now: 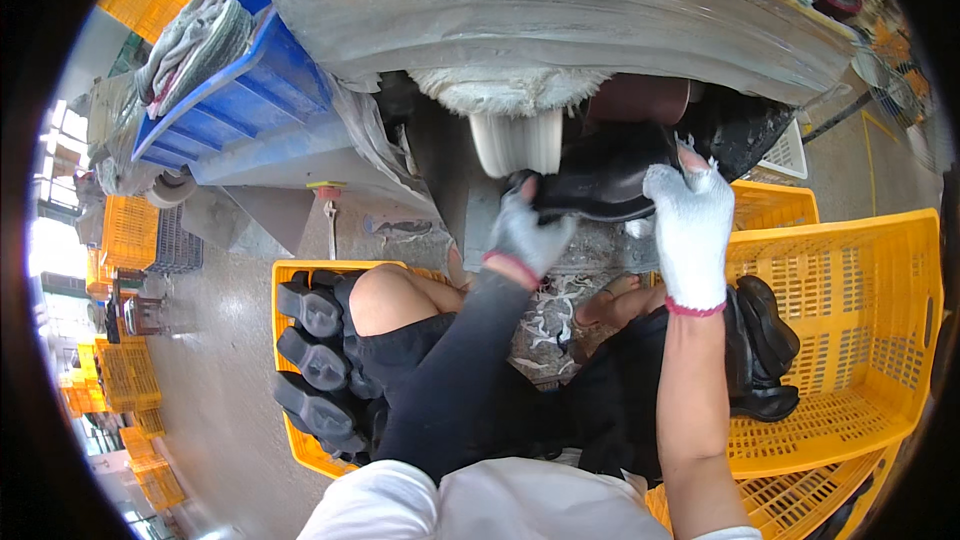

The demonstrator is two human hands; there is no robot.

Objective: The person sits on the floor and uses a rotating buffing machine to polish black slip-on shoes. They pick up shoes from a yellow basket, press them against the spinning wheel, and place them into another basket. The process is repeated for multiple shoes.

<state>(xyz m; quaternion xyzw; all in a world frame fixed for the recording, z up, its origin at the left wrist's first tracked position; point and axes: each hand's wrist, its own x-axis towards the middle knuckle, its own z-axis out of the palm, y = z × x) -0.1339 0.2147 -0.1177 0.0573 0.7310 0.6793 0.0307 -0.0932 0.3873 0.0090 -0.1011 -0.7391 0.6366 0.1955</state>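
A glossy black boot (605,180) lies sideways between my two gloved hands, under the hood of a machine. My left hand (528,232), in a grey-white knit glove and slightly blurred, is closed round its left end. At the other end my right hand (692,220) grips it, the glove worn through so that fingertips show. Right beside the boot's left end is a white buffing wheel (518,145), smeared as if spinning; whether they touch I cannot tell. A reddish-brown roller (640,100) sits behind the boot.
Left of my legs, a yellow crate (300,443) holds several black boots (322,365). To the right, another yellow crate (830,290) has black boots (768,335) near my leg. A plastic-covered hood (560,10) spans above my hands; a blue bin (235,105) stands left.
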